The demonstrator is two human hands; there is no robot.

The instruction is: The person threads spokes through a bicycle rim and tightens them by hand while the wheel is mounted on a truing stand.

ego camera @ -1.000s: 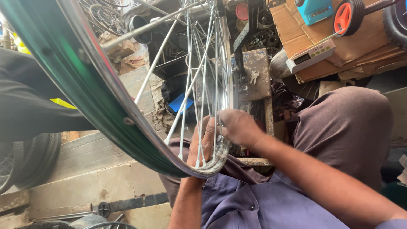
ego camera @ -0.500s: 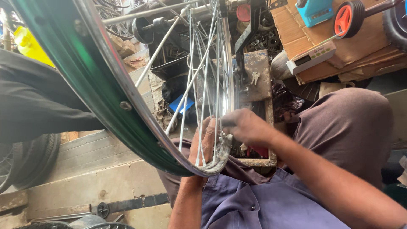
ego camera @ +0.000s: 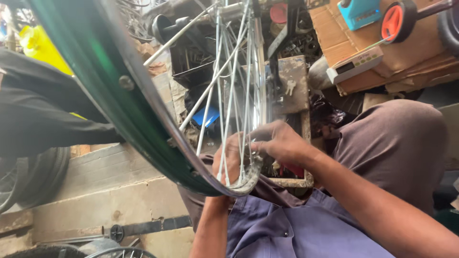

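**Wheel held on the lap, both hands at the lowest spokes**

Wheel rim (ego camera: pixel 119 102) — dark green on its outer face, bright metal inside — stands on edge across the person's lap, its lowest arc resting just above the purple-grey shirt (ego camera: pixel 287 229). Thin silver spokes (ego camera: pixel 229 105) fan up from that arc toward the hub near the top of the view. Spokes are already seated all along the visible stretch of rim, so the lacing looks well advanced; whether they are tight or true cannot be read from here, and the far side of the wheel is out of view.

The right hand (ego camera: pixel 282 143) sits at the rim's inner edge, its grip narrow, fingertips pinched on something small at the base of a spoke (too small to name — it may be a nipple). The left hand (ego camera: pixel 229 160) lies behind the spokes, fingers partly curled against them; I cannot tell whether it holds one or only steadies the wheel.

Beyond the wheel a rusty metal plate (ego camera: pixel 291 83) stands with a key hanging on it. Flattened cardboard (ego camera: pixel 411 52) lies to the right, an orange wheel (ego camera: pixel 394 21) above it. A black tyre (ego camera: pixel 36 179) leans at the left.
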